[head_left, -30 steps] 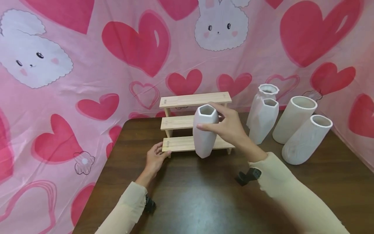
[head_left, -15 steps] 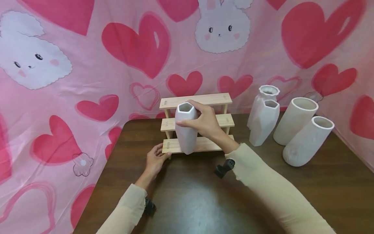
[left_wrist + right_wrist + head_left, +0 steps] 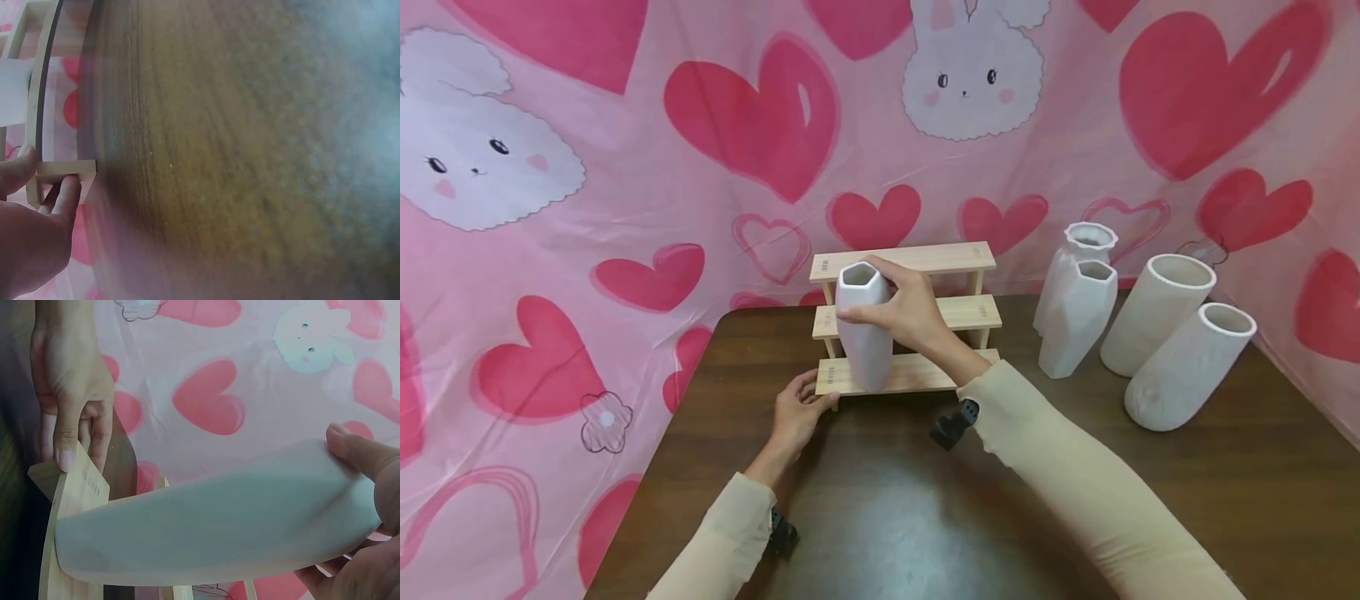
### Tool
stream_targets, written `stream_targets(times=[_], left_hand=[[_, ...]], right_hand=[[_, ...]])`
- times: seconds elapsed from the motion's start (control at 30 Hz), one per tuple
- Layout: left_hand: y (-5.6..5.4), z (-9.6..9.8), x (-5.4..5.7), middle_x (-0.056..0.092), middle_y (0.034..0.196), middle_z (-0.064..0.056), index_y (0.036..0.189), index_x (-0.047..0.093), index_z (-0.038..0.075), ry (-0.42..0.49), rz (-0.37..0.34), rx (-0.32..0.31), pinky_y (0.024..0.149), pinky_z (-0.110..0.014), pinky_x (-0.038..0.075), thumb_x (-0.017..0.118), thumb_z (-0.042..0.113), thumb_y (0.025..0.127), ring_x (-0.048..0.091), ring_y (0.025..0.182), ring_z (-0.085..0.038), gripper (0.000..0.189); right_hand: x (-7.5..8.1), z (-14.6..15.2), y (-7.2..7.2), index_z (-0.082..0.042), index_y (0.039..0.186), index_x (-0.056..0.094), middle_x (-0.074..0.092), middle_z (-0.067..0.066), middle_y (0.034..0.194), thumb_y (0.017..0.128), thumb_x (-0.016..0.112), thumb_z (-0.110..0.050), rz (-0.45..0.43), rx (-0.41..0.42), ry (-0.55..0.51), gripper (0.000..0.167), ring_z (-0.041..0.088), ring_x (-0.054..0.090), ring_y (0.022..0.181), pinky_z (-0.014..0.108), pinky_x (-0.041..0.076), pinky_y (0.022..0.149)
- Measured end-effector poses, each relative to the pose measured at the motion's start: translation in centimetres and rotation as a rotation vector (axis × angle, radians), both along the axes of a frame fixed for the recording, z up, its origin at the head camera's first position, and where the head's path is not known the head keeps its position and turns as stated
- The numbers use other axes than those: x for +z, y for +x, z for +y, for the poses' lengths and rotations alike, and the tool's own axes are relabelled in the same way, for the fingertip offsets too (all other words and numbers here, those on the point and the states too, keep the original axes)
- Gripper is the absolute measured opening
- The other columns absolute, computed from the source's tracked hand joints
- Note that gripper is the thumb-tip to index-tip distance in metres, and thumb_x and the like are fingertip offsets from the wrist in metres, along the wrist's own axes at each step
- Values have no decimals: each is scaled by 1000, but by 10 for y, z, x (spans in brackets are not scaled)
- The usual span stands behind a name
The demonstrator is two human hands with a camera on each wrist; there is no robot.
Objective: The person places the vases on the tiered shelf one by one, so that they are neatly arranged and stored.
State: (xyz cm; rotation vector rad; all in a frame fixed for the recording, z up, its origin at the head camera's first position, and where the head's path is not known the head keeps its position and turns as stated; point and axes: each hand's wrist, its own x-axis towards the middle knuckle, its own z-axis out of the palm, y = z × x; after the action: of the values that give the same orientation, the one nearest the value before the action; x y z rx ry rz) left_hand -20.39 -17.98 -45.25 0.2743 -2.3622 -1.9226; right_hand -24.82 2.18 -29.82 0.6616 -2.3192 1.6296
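My right hand [image 3: 913, 312] grips a white faceted ceramic vase [image 3: 865, 346] near its five-sided mouth, thumb in front and fingers behind. Upright, the vase has its base at the left part of the lowest step of a three-tier wooden display stand [image 3: 925, 372]. In the right wrist view the base of the vase [image 3: 206, 525] meets the board's surface. My left hand [image 3: 795, 417] holds the left end of that same step. Seen from the left wrist, the thumb of this hand [image 3: 34, 244] lies on the board, with fingers against the stand's leg [image 3: 69, 167].
On the right of the dark wooden table [image 3: 880, 517] stand several more white vases: a scalloped-rim one [image 3: 1088, 237], a faceted one [image 3: 1078, 321], a wide cylinder [image 3: 1157, 317] and a slanted one [image 3: 1187, 367]. Behind hangs a pink heart-and-rabbit cloth [image 3: 880, 108].
My right hand has carried the vase leftward and down, from in front of the stand's middle to the left part of the lowest step. The left hand has stayed on the board's end.
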Motion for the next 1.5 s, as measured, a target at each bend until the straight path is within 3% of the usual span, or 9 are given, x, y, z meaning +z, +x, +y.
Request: stream_targets(times=[0.67, 0.87, 1.1, 1.3, 1.5], left_hand=[[0, 1, 0, 64, 121, -20, 133, 52, 2, -9, -14, 4, 74, -17, 49, 74, 4, 83, 61, 111, -30, 55], [0, 2, -1, 63, 121, -21, 133, 52, 1, -13, -20, 4, 76, -18, 49, 74, 3, 84, 60, 111, -31, 55], [-2, 2, -1, 63, 122, -19, 134, 51, 3, -31, -24, 15, 79, -22, 49, 74, 5, 83, 60, 112, -31, 56], [0, 3, 0, 63, 122, -20, 134, 52, 1, -37, -19, 6, 81, -24, 50, 74, 5, 83, 60, 112, -31, 55], [2, 1, 0, 63, 123, -20, 134, 52, 2, -32, -21, 4, 79, -23, 50, 74, 6, 84, 60, 112, -32, 55]], right_hand=[[-4, 0, -6, -13, 135, 52, 61, 3, 117, 70, 88, -22, -43, 104, 26, 76, 20, 60, 98, 40, 53, 80], [-3, 10, -5, -13, 142, 45, 52, 8, 131, 72, 87, -22, -31, 108, 42, 82, 25, 56, 113, 43, 50, 90], [10, 43, 1, -17, 144, 42, 47, 7, 139, 77, 83, -21, -27, 83, 7, 78, 29, 50, 125, 47, 45, 97], [16, 91, 14, -16, 143, 44, 50, 7, 137, 80, 80, -17, 36, -19, 28, 73, 25, 48, 125, 46, 44, 99], [20, 139, 25, -13, 142, 44, 51, 10, 135, 82, 78, -12, 38, -110, 33, 70, 30, 54, 118, 51, 45, 96]])
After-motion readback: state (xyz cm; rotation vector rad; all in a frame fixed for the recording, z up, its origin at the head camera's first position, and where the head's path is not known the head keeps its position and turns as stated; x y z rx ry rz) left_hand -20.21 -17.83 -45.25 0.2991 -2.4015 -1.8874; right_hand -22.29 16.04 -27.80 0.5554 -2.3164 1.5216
